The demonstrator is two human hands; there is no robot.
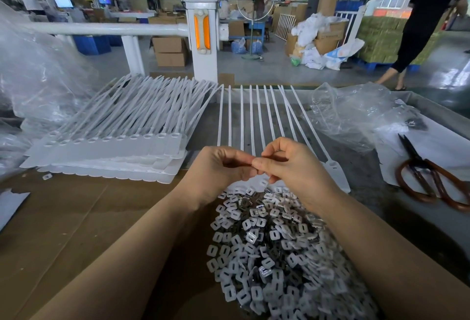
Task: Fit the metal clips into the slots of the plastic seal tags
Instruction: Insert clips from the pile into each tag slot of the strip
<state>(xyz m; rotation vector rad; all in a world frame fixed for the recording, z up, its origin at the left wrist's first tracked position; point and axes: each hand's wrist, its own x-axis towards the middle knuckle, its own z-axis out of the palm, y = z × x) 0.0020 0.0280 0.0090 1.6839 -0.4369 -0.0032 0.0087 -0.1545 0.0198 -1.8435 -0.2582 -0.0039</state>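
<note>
Left hand (218, 167) and right hand (287, 164) meet fingertip to fingertip, curled, pinching something too small to identify. Clip pile (274, 248) lies directly beneath; seal tags (254, 116) just beyond. Clips judged light, stiff, slippery: grip by edges.

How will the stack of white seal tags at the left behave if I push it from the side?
The stack of seal tags would probably shear, since its layers already sit offset. The long thin tails look floppy and fan out unevenly, so they would likely tangle or drag.
</note>
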